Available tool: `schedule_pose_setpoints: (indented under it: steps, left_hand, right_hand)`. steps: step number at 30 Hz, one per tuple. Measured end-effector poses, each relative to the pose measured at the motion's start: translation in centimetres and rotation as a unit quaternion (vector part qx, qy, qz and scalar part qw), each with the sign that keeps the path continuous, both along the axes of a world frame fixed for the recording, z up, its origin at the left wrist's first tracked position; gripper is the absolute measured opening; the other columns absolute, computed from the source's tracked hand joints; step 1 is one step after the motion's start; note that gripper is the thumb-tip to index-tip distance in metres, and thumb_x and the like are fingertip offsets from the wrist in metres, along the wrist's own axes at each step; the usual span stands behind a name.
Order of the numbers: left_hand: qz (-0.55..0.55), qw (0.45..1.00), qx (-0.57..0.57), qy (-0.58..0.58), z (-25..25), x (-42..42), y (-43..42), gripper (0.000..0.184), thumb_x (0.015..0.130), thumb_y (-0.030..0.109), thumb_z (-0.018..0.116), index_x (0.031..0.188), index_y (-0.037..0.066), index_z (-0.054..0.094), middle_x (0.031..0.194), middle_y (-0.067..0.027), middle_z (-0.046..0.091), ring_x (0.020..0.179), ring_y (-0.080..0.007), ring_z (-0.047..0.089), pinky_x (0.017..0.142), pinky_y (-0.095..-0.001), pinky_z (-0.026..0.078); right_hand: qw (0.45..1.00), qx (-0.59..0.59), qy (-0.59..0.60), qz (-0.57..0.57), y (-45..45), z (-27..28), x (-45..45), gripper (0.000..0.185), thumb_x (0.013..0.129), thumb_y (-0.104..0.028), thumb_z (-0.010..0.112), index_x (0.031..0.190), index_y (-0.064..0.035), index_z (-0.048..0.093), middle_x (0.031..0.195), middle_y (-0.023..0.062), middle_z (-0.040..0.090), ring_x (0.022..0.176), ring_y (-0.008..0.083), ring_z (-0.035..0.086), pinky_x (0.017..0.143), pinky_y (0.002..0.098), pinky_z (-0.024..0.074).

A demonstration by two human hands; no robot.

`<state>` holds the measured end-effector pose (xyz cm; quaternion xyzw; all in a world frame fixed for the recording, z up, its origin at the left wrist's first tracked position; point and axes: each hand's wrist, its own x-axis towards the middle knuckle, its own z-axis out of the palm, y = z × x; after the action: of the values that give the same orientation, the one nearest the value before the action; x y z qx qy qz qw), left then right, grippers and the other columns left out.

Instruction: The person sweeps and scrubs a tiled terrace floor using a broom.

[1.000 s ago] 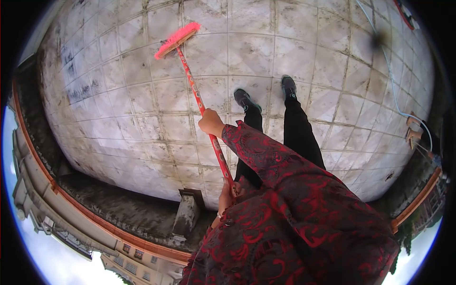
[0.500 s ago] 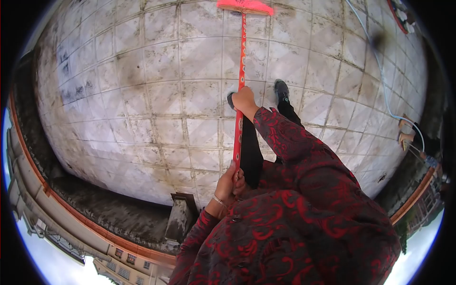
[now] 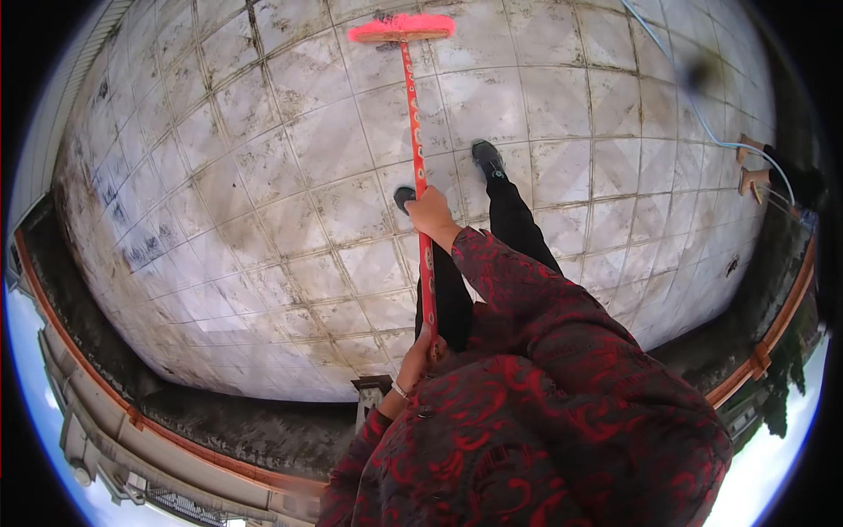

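A push broom with a red patterned handle (image 3: 417, 132) and bright pink bristles (image 3: 404, 27) reaches out in front of me, its head flat on the tiled floor. My right hand (image 3: 430, 213) is wrapped round the middle of the handle. Closer to my body, my left hand (image 3: 424, 351) grips the handle's near end, partly hidden by my sleeve and jacket. My dark shoes (image 3: 488, 161) stand either side of the handle, the left one partly behind it.
Stained pale tiles (image 3: 299, 211) cover the floor. At the right, a light blue hose (image 3: 694, 105) runs to a person's bare feet (image 3: 749, 176). A low dark wall with an orange edge (image 3: 211, 452) borders the floor, with a short post (image 3: 371, 391) near my left arm.
The broom head has shifted left and nearer in view. Both hands keep their grip, and my right hand appears lower. The whole view has turned, and my feet appear further left.
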<state>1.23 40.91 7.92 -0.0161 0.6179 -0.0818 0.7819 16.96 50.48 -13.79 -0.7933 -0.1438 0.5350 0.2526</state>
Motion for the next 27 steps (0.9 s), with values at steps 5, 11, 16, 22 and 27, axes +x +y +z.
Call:
schedule_pose_setpoints:
  steps: [5,11,16,22,27]
  left_hand:
    - [-0.146,0.983,-0.085,-0.071,-1.7,8.7,3.5,0.052,0.089,0.061,0.041,0.067,0.014,0.04,0.05,0.002,0.032,0.039,-0.0108,0.031,0.039,-0.0268,0.025]
    - [-0.137,0.987,-0.084,-0.029,0.2,10.6,8.0,0.049,0.089,0.059,0.042,0.069,0.014,0.042,0.052,0.0027,0.035,0.037,-0.0095,0.03,0.037,-0.0261,0.023]
    - [-0.04,0.999,0.024,0.009,0.9,4.0,2.6,0.049,0.092,0.056,0.04,0.071,0.012,0.045,0.057,0.0021,0.038,0.046,-0.0102,0.035,0.043,-0.0256,0.028]
    - [-0.012,0.999,0.045,0.005,2.8,6.8,2.8,0.052,0.092,0.057,0.039,0.073,0.01,0.048,0.059,0.0013,0.038,0.053,-0.0107,0.037,0.048,-0.0243,0.028]
    - [-0.128,0.989,0.059,0.039,0.8,9.6,1.8,0.056,0.089,0.061,0.041,0.067,0.01,0.045,0.054,0.001,0.035,0.048,-0.0108,0.035,0.045,-0.0245,0.028]
  right_hand:
    - [0.969,-0.074,0.035,-0.231,-3.2,2.4,12.7,0.023,0.076,-0.013,0.063,0.078,0.0068,0.05,0.06,0.0101,0.053,0.04,0.022,0.054,0.036,0.0331,0.0418]
    - [0.964,-0.02,0.038,-0.264,-3.6,-1.0,14.0,0.014,0.074,-0.008,0.056,0.063,0.002,0.054,0.05,0.0118,0.054,0.043,0.0243,0.058,0.041,0.0345,0.0467]
    - [0.999,0.011,-0.031,0.032,1.0,4.0,5.6,0.021,0.07,-0.013,0.059,0.068,0.0072,0.053,0.066,0.0228,0.061,0.059,0.0305,0.064,0.061,0.0426,0.0516]
    - [0.998,0.016,0.055,0.007,3.1,2.9,4.1,0.026,0.071,-0.01,0.056,0.086,0.0102,0.049,0.078,0.0295,0.06,0.079,0.0441,0.061,0.071,0.0463,0.0498]
    - [0.995,-0.006,0.043,-0.094,0.3,3.6,11.4,0.025,0.073,-0.011,0.056,0.085,0.0101,0.048,0.074,0.0272,0.06,0.066,0.0398,0.063,0.061,0.0443,0.0511]
